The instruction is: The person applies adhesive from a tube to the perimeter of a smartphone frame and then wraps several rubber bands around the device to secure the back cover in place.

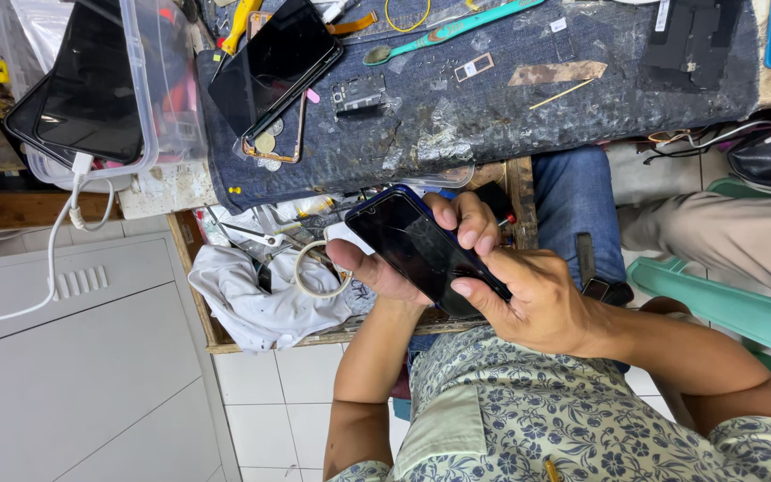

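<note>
A dark smartphone [408, 243] with a blue rim and a cracked screen is held over my lap, in front of the bench. My left hand [377, 272] cradles it from below, thumb on the near edge and fingers curled over the far edge. My right hand [537, 299] grips the phone's lower right end, index finger pressed on the screen's edge. Something thin and dark with a red tip shows just past my fingers; I cannot tell what it is.
A bench under dark denim cloth [493, 116] carries another phone [274, 62], small parts and a teal toothbrush [457, 27]. A clear plastic box [149, 89] holds a tablet. An open drawer holds a tape roll [314, 268] and white cloth [252, 299]. Another person's trouser leg [725, 236] is at right.
</note>
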